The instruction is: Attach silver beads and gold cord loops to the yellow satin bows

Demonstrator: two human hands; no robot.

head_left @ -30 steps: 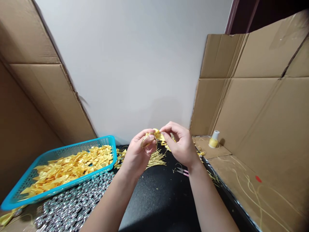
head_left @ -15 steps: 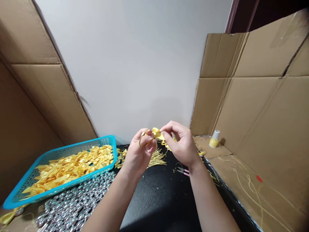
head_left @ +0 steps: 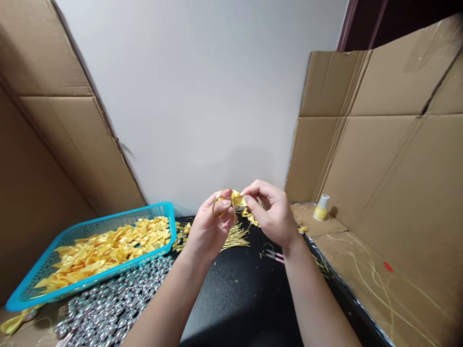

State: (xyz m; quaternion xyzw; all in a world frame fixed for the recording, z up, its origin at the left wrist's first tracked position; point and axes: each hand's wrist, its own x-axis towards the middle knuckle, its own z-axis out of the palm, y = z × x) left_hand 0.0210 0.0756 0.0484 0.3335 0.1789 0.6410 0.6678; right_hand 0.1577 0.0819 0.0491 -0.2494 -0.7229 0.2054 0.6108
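Observation:
Between my hands is a small yellow ribbon bow (head_left: pixel 238 198), with a loop of gold cord (head_left: pixel 216 208) hanging beside it. My left hand (head_left: pixel 211 221) pinches the cord and the left side of the bow between thumb and fingers. From the right, my right hand (head_left: pixel 269 212) pinches the bow's right end between thumb and forefinger. Beneath the hands, a bundle of cut gold cords (head_left: pixel 236 237) lies on the black table (head_left: pixel 238 294). Finished-looking yellow bows (head_left: pixel 250 216) lie partly hidden behind my right hand.
A blue basket (head_left: pixel 172 231) of yellow ribbon pieces stands at the left, with many silver beads (head_left: pixel 115 301) before it. Pink-handled scissors (head_left: pixel 275 256) lie by my right wrist. A spool of yellow thread (head_left: pixel 321 208) stands on cardboard at the right.
The cord loop and bow have shifted and turned slightly in my fingers, the loop moving a little to the right. Both hands keep their pinch and have barely moved.

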